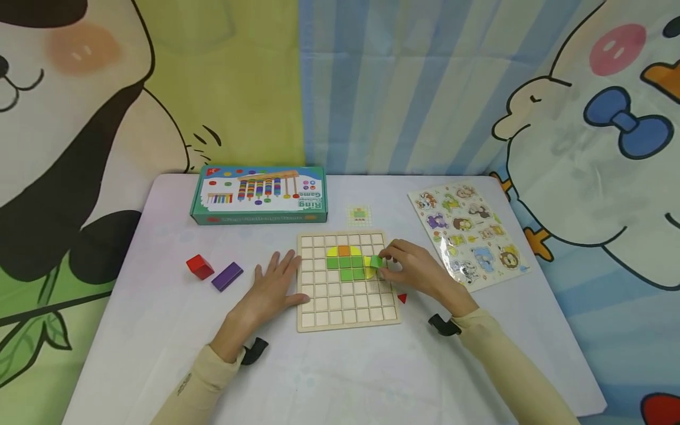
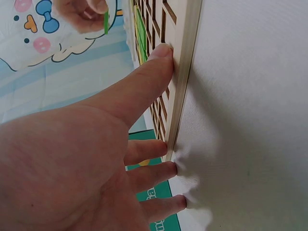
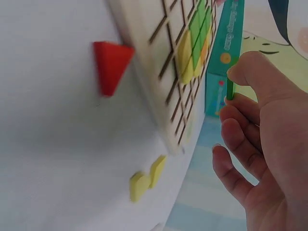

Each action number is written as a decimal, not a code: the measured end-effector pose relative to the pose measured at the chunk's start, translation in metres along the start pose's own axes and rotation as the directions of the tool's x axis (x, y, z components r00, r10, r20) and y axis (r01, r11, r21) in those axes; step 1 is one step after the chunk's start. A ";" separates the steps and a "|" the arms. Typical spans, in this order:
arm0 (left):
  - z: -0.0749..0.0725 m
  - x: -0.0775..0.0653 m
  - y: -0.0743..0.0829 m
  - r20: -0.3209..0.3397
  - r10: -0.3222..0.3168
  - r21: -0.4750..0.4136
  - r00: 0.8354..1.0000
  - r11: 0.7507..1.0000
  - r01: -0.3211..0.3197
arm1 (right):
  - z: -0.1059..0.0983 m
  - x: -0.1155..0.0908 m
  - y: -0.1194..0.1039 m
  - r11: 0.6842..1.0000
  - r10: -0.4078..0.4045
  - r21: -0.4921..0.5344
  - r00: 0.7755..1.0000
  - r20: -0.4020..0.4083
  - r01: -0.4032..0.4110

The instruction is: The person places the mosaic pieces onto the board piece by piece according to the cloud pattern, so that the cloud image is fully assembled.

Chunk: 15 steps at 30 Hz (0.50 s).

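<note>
My right hand [image 1: 417, 267] pinches a small green square tile [image 1: 376, 261] between thumb and fingers, held over the right side of the wooden grid board [image 1: 347, 317]. In the right wrist view, the tile is seen edge-on. On the board lie several green squares [image 1: 345, 263], an orange square [image 1: 344, 251] and rounded yellow pieces [image 1: 369, 271]. My left hand [image 1: 268, 293] rests at the board's left side, fingers spread and fairly straight. Its thumb [image 2: 156, 60] presses on the board's rim in the left wrist view, the other fingertips reaching the table.
A red triangular piece [image 1: 402, 298] and two yellow pieces [image 3: 144, 180] lie right of the board. Left are a red block [image 1: 199, 267] and a purple block [image 1: 227, 277]. Behind stand a green game box [image 1: 258, 217] and a small pattern card [image 1: 359, 216]; a sticker sheet [image 1: 467, 233] lies right.
</note>
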<state>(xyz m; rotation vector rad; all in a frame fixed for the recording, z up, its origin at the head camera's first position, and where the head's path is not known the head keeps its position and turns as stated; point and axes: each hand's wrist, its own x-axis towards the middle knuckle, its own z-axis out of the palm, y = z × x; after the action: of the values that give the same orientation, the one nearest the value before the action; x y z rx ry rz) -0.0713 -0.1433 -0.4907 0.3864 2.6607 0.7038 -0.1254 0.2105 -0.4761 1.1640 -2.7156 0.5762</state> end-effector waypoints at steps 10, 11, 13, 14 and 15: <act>0.001 0.000 0.000 -0.008 0.001 -0.008 1.000 1.000 -0.001 | 0.020 0.040 -0.021 0.990 -0.134 0.047 0.991 0.001 0.134; 0.002 0.000 0.000 -0.009 0.002 -0.007 1.000 1.000 -0.002 | 0.022 0.043 -0.023 0.989 -0.141 0.050 0.990 0.006 0.141; 0.002 0.000 -0.001 -0.011 0.003 -0.003 1.000 1.000 -0.003 | 0.027 0.047 -0.028 0.988 -0.147 0.051 0.989 0.021 0.145; 0.001 -0.001 -0.001 -0.012 0.003 -0.003 1.000 1.000 -0.003 | 0.029 0.049 -0.030 0.988 -0.148 0.056 0.989 0.025 0.146; 0.001 -0.001 0.000 -0.012 0.003 -0.001 1.000 1.000 -0.003 | 0.032 0.050 -0.031 0.988 -0.149 0.054 0.988 0.031 0.147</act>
<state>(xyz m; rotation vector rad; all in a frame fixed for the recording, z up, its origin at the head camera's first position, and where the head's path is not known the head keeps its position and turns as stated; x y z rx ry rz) -0.0701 -0.1432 -0.4918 0.3877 2.6710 0.7107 -0.1367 0.1447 -0.4826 1.3868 -2.6268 0.6132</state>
